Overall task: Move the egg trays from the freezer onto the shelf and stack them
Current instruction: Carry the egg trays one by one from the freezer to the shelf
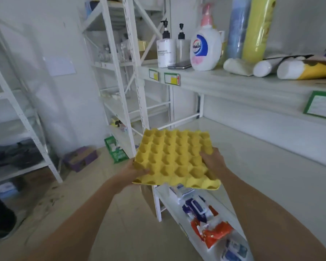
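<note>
Two hands (134, 169) (212, 160) on yellow egg tray (174, 159)

White metal shelving racks (120, 76) line pale white walls (64, 44); a beige tiled floor (120, 223) holds a green plastic basket (116, 151).

The egg tray (174, 157) is plain yellow, dimpled in a regular grid of cups, and the shelf (262, 147) is white. On the upper level a white soap bottle (205, 48) has a pink pump and blue logo, beside blue (238, 25) and yellow rolls (258, 29); a green basket (115, 150) sits on the floor.
</note>
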